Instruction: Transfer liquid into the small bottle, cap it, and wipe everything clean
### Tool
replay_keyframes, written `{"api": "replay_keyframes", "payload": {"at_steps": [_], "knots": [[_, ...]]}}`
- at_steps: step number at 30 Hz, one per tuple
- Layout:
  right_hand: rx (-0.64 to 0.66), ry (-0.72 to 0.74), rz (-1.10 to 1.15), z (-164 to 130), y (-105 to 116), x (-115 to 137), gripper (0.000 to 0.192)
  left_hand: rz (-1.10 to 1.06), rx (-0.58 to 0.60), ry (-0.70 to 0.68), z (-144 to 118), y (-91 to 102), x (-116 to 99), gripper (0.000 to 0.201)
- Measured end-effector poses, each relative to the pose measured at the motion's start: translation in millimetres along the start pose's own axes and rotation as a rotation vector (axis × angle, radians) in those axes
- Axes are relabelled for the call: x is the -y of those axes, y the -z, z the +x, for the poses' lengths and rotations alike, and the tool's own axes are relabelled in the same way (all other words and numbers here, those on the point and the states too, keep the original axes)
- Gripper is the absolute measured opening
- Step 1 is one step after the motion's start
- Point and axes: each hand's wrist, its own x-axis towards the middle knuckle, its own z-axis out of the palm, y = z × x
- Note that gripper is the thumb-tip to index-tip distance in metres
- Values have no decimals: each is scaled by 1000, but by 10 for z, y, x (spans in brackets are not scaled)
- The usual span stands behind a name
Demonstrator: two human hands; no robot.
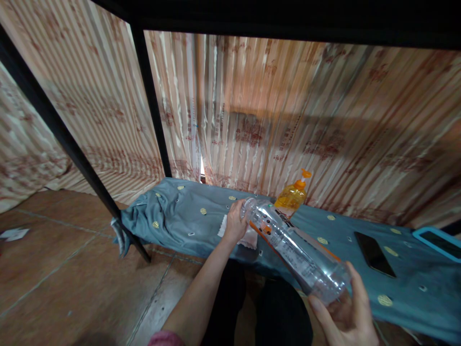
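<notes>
My right hand (351, 319) cups the base of a long, clear plastic bottle (297, 252) with orange and black markings, thumb and fingers spread around it, while my left hand (236, 225) closes about its neck. The bottle slants above a grey-blue fabric sheet (183, 221) dotted with yellow motifs. Beneath my left hand lies a small white cloth (249, 239); beyond the bottle stands an orange-topped pump dispenser of amber liquid (292, 198), before a striped, peach-coloured curtain (252, 96).

On the draped worktop (342, 230) are set a pump bottle (292, 194) (twelve o'clock), phone (374, 253) and blue-framed device (444, 244) (three), pale cloth (249, 239) (nine).
</notes>
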Motion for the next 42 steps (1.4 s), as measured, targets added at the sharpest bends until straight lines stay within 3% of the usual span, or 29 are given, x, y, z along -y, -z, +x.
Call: {"api": "replay_keyframes", "payload": {"at_steps": [33, 42], "knots": [[11, 43, -79, 29, 66, -55, 106, -18, 14, -37, -16, 8, -9, 27], [-12, 106, -171, 40, 119, -80, 98, -25, 9, -15, -27, 19, -4, 26]]}}
